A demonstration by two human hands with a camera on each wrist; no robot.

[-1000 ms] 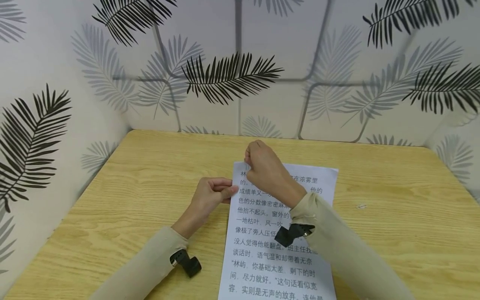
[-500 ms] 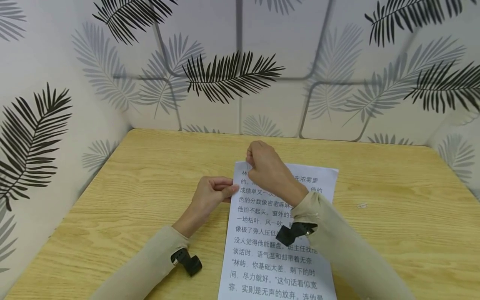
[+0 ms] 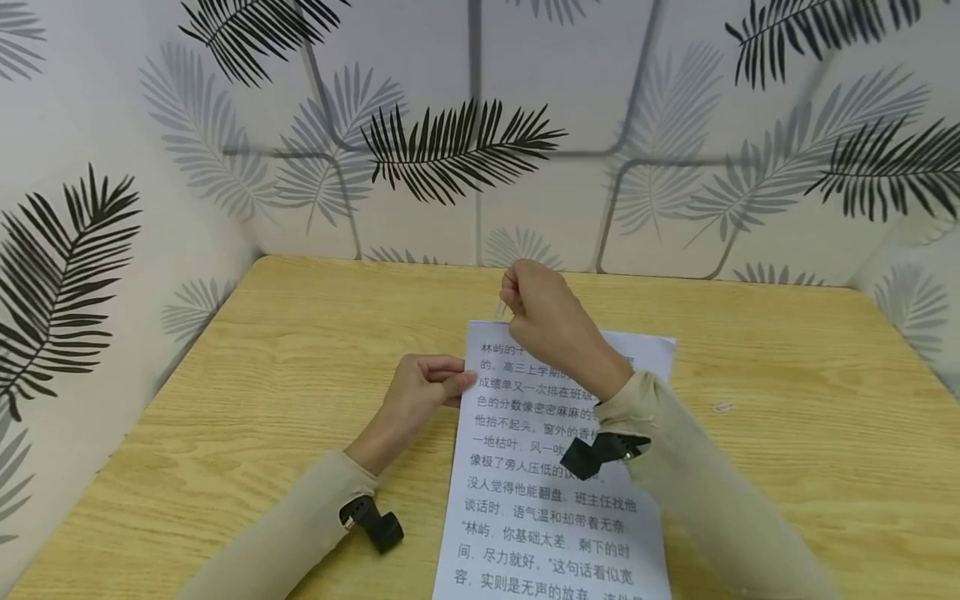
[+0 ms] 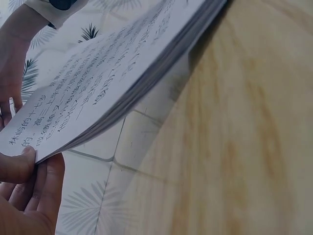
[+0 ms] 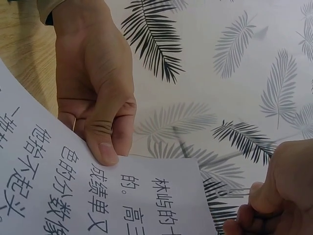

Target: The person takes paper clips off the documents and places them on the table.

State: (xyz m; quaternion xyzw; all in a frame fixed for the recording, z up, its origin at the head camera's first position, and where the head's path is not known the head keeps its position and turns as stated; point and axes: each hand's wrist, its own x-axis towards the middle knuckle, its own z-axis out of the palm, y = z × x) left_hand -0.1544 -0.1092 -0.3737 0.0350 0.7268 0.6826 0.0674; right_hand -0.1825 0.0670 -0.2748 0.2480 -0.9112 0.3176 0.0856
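Note:
My left hand [image 3: 427,387] pinches a stack of printed sheets [image 3: 551,508] by its left edge, near the top corner. Thumb on top and fingers beneath show in the left wrist view, where the stack's layered edge [image 4: 132,98] bows upward off the table. Just beyond the top edge of the sheets, my right hand [image 3: 551,321] pinches a pale paper clip [image 5: 232,192] between thumb and curled fingers. The clip's looped end points toward the paper's top edge; in the right wrist view it appears to stand slightly apart from it.
A second small paper clip [image 3: 723,407] lies on the wooden table [image 3: 787,483] to the right of the sheets. Behind the table's far edge rises a wall [image 3: 420,225] with a leaf pattern. A black wrist camera is strapped on each sleeve.
My right hand has shifted away and a little right, carrying the paper clip from over the sheets' top corner to beyond the top edge. The left hand keeps its place on the paper.

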